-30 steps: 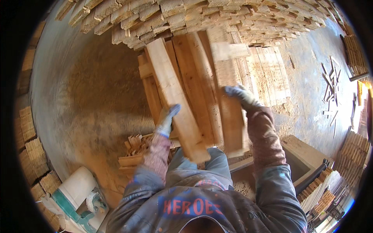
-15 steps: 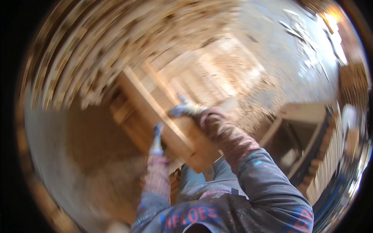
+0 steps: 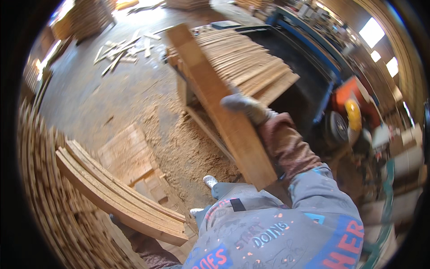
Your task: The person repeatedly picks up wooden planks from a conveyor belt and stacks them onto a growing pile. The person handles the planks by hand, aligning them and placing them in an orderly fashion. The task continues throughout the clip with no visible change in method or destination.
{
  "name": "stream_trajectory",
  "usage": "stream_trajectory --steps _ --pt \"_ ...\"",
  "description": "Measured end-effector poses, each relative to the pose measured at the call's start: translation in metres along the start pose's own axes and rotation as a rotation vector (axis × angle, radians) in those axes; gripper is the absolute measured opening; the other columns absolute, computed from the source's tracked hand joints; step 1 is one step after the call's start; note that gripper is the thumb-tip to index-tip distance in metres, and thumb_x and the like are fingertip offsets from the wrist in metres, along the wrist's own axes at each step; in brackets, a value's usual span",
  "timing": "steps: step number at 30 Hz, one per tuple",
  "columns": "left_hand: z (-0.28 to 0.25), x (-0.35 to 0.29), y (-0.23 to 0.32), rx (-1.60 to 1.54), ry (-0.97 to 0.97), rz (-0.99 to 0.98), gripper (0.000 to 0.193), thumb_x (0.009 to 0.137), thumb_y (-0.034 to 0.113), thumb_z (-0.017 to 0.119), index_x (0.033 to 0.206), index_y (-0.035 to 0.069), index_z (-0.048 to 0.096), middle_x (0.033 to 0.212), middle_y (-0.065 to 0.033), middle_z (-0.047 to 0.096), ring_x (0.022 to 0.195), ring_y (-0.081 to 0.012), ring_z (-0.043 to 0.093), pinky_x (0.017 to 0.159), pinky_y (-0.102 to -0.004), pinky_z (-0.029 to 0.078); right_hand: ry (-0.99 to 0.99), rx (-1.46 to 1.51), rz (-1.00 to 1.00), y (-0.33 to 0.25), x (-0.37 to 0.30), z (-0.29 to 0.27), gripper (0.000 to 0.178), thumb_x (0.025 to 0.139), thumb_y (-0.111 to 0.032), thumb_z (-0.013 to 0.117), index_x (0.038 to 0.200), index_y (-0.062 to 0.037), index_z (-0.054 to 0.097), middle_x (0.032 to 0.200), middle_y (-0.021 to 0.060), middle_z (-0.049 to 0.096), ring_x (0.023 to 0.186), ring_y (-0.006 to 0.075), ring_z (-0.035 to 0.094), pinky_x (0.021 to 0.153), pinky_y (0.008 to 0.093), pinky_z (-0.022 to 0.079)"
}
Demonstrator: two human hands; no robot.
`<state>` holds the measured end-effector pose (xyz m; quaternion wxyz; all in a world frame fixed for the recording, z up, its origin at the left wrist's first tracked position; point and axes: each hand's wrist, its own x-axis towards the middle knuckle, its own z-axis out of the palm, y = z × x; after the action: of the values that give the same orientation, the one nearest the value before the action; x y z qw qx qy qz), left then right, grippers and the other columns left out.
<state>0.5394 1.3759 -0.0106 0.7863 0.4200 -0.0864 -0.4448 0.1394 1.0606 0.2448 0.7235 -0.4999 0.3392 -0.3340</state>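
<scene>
The planks have split apart — right hand [image 3: 244,107] grips one plank [image 3: 219,103]; left (hidden) carries the curved boards [image 3: 121,195].

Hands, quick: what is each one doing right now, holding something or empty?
Right hand: gloved, closed on a long wooden plank, held up at a slant.
Left hand: hidden beneath a bundle of boards at the person's left; its grip cannot be told.

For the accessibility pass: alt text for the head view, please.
The gloved right hand grips a long wooden plank above a sawdust-strewn floor. A bundle of planks sits lower left, its holding hand hidden. A stack of thin slats lies behind.
</scene>
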Motion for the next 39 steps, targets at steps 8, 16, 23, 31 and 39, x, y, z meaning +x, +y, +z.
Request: stream_trajectory --steps 8,16,23,31,39 --pt "0.211 0.092 -0.032 0.081 -0.544 -0.245 0.071 0.096 0.047 0.064 0.147 0.002 0.046 0.137 -0.0162 0.061 0.12 -0.0323 0.062 0.105 -0.0462 0.051 1.428 -0.344 -0.069 0.008 -0.133 -0.263 0.124 0.066 -0.053 0.091 0.159 -0.0148 0.018 0.143 0.021 0.04 0.129 0.0358 0.043 0.109 0.0473 0.038" --pt "0.443 0.08 -0.092 0.189 -0.794 -0.637 0.07 0.091 0.043 0.074 0.142 0.001 0.052 0.134 -0.0118 0.064 0.119 -0.0276 0.063 0.102 -0.0418 0.053 1.295 -0.506 0.733 0.015 -0.043 -0.286 0.145 0.057 -0.082 0.081 0.166 -0.0236 0.005 0.16 0.0275 0.025 0.148 0.049 0.024 0.12 0.0598 0.025" --pt "0.653 0.0 -0.22 0.515 -1.229 -0.788 0.076 0.093 0.028 0.074 0.153 -0.002 0.04 0.123 -0.011 0.065 0.114 -0.0223 0.062 0.1 -0.0375 0.052 1.21 -0.16 0.058 0.082 -0.137 -0.369 0.111 0.088 -0.06 0.071 0.166 -0.0215 0.002 0.161 0.0249 0.029 0.151 0.0374 0.028 0.118 0.0511 0.033" --pt "0.746 -0.146 -0.322 1.562 -1.535 0.13 0.139 0.066 0.075 0.08 0.166 0.017 0.002 0.142 -0.0304 0.04 0.133 -0.0448 0.041 0.11 -0.0498 0.041 1.059 0.393 -0.595 -0.019 -0.218 -0.29 0.112 0.078 -0.056 0.085 0.158 -0.0061 0.025 0.133 0.0125 0.057 0.126 0.0239 0.055 0.104 0.0403 0.051" --pt "0.703 -0.18 -0.385 1.013 -1.719 -0.166 0.109 0.086 0.046 0.081 0.164 0.006 0.015 0.144 -0.0227 0.051 0.129 -0.0286 0.054 0.106 -0.037 0.047 1.141 0.288 -0.412 0.08 -0.322 -0.367 0.072 0.095 -0.034 0.066 0.153 -0.0058 0.035 0.141 0.0097 0.048 0.13 0.0208 0.048 0.109 0.0333 0.045"
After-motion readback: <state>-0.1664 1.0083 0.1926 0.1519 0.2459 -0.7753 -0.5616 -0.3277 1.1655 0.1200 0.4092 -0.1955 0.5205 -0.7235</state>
